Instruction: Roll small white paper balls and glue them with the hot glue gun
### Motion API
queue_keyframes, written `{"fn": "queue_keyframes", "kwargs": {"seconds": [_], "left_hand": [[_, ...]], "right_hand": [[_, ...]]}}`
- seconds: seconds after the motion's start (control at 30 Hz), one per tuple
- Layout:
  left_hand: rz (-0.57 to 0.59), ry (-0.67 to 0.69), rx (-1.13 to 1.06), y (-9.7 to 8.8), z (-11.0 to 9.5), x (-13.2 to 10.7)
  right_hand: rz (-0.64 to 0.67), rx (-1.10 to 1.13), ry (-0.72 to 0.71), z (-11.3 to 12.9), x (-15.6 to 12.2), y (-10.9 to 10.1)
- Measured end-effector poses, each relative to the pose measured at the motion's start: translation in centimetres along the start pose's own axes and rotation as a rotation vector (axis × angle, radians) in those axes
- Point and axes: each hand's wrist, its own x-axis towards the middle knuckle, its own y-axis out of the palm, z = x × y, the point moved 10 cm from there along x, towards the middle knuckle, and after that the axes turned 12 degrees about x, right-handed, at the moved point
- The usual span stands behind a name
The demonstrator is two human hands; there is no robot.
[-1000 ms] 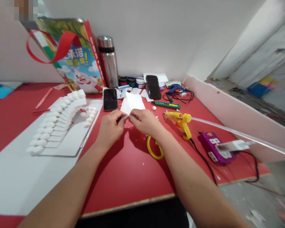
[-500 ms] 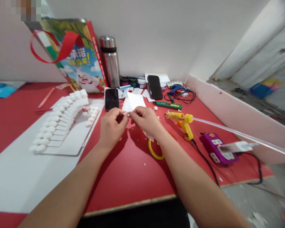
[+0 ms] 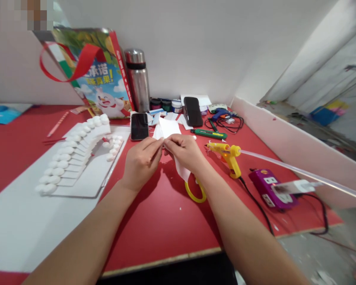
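A small white bit (image 3: pixel 163 139) shows only as a pale speck between the fingertips, just in front of the folded paper (image 3: pixel 170 127) at mid-table; most of it is hidden, so its shape cannot be told. The left hand (image 3: pixel 144 160) has thumb and forefinger pinched narrow on it, the knuckles uppermost. The right hand (image 3: pixel 184 152) meets it tip to tip, its fingers curled in and closed on a thin white strip (image 3: pixel 182 171), though the exact grip is out of sight. The strip droops from beneath the palm, smooth and faintly pink-tinged, slightly bowed and tapering to a lower end by the yellow loop (image 3: pixel 198 200), which is partly covered by the right forearm. To the left of the hands lies a white model (image 3: pixel 69 174): narrow steps climb in a curve away from the person, edged with rounded, slightly glossy white discs (image 3: pixel 63 164) set close together, two abreast towards the near end. Smaller white pieces cluster on its inner side, near a touch of red. It sits on a large white sheet (image 3: pixel 23 221) spread over the red table (image 3: pixel 160 225).
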Motion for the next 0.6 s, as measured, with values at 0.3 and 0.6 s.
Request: {"fn": "queue_keyframes", "kwargs": {"seconds": [0.3, 0.6], "left_hand": [[-0.009, -0.094, -0.167, 0.2, 0.5, 0.0], [0.084, -0.382, -0.582, 1.7, 2.4, -0.5]], "right_hand": [[-0.097, 0.137, 0.003, 0.1, -0.2, -0.8], [0.063, -0.139, -0.179, 1.9, -0.3, 0.0]]}}
